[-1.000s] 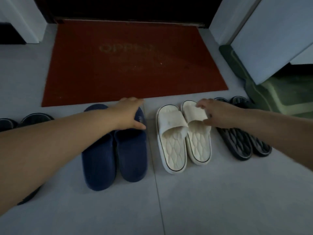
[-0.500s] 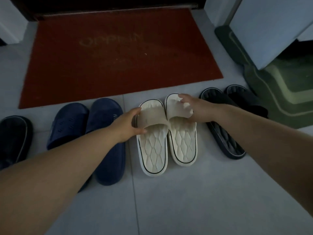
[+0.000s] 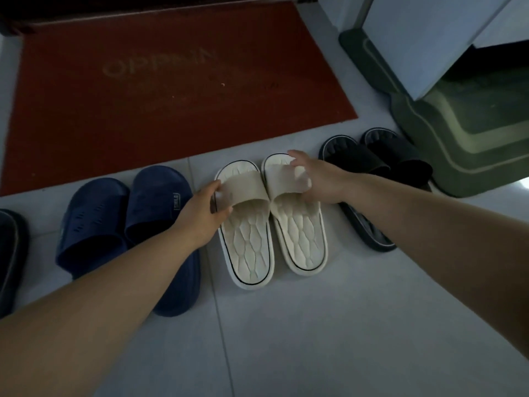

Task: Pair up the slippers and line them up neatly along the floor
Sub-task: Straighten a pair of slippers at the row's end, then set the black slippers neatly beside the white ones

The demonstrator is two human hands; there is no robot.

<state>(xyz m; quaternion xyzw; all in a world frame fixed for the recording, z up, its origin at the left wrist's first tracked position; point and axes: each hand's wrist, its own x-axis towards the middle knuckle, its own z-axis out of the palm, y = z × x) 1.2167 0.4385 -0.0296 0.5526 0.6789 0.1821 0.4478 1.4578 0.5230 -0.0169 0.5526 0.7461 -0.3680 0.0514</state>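
Observation:
Two cream slippers lie side by side on the grey tiled floor, toes toward the red mat. My left hand (image 3: 201, 217) grips the strap of the left cream slipper (image 3: 249, 247) at its outer edge. My right hand (image 3: 316, 180) holds the strap of the right cream slipper (image 3: 300, 239). A navy blue pair (image 3: 120, 224) lies to the left, partly under my left forearm. A black pair (image 3: 372, 164) sits to the right, partly hidden by my right arm. One more dark slipper (image 3: 8, 253) shows at the left edge.
A red doormat (image 3: 143, 90) lies just beyond the row of slippers. A green mat (image 3: 458, 133) and a white cabinet (image 3: 429, 38) stand at the right. Bare grey tiles (image 3: 315, 339) stretch toward me.
My left hand left the navy slipper and moved right onto the left cream slipper's strap. My right hand stayed on the right cream slipper. The view shifted right and closer.

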